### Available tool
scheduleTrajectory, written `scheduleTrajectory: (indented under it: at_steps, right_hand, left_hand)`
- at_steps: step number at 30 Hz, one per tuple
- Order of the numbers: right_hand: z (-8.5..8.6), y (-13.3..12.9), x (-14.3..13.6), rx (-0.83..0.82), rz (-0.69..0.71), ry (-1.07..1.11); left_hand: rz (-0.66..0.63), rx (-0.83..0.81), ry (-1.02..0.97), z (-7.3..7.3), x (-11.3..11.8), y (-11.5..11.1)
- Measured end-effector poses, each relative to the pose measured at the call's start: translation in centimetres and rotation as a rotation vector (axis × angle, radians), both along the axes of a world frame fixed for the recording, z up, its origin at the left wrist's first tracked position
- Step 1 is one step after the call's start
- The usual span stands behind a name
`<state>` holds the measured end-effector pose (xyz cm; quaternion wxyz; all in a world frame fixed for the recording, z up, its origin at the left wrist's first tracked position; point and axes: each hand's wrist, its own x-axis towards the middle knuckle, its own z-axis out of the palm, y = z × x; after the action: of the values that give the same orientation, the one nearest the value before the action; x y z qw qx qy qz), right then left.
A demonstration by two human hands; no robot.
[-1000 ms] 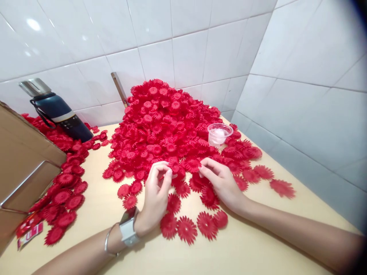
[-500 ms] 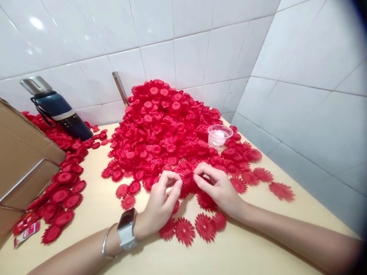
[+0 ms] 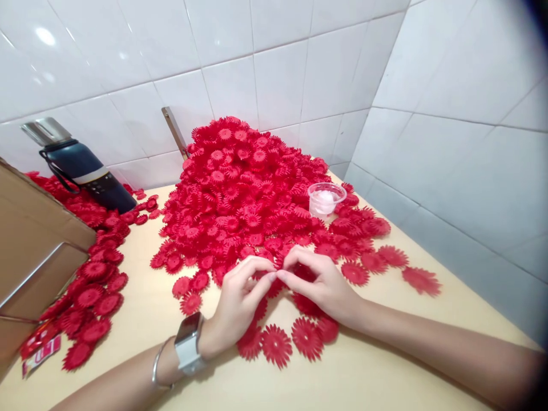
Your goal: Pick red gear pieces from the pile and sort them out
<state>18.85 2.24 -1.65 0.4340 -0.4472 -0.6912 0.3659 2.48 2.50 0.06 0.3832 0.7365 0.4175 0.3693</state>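
Currently, left hand [image 3: 237, 302] and right hand [image 3: 325, 285] fingers pinch shut together on a small red flower [image 3: 280, 274]; slack grip could drop it among the near pile [image 3: 252, 194].

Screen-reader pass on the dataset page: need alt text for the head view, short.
Two bare hands, left hand and right hand, meet fingertip to fingertip over red plastic flower pieces at the near edge of a big red pile on a beige table. A small clear cup sits in the pile; a dark flask stands left, against white tiles.

Bright, glare overhead, vignetted corners
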Motion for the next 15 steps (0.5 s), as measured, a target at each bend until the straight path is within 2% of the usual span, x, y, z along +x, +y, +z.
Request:
scheduleTrajectory:
  at_steps: [3, 7, 15]
  right_hand:
    - [0.01, 0.04, 0.00, -0.017, 0.008, 0.000]
    - [0.08, 0.00, 0.01, -0.032, 0.010, 0.019]
    - [0.12, -0.06, 0.02, -0.054, 0.025, 0.046]
  left_hand:
    - [0.043, -0.059, -0.014, -0.10, 0.01, -0.01]
    - [0.085, -0.059, -0.086, -0.36, 0.06, -0.10]
    - [0.076, -0.103, -0.164, -0.62, 0.12, -0.22]
